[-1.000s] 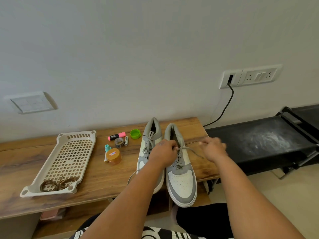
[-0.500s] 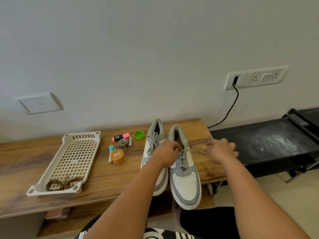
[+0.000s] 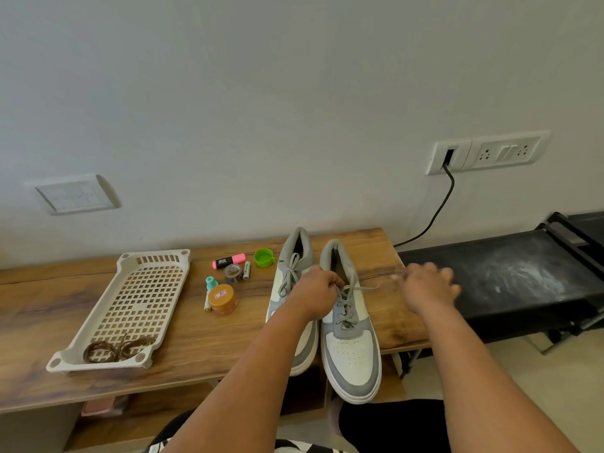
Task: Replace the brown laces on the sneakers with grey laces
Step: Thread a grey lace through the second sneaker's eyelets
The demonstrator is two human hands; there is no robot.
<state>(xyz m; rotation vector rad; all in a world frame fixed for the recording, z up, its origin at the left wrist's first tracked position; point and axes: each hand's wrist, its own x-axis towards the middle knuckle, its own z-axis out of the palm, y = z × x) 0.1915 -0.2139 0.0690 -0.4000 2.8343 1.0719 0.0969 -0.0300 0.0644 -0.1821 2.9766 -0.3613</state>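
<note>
Grey, soft cord: the grey lace (image 3: 369, 287) is light and limp, so take it near its tip. Your left hand (image 3: 318, 291) pinches it at the right grey-and-white sneaker (image 3: 351, 325)'s upper eyelets; your right hand (image 3: 428, 286) is blurred, its grasp unclear. That shoe's toe overhangs the wooden bench (image 3: 196, 335)'s near edge. Bare wood lies rightward.

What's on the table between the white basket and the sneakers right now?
In the head view, small clutter lies between the basket and the sneakers: pink highlighter, green cap, tape roll, battery, brown-lidded jar.
</note>
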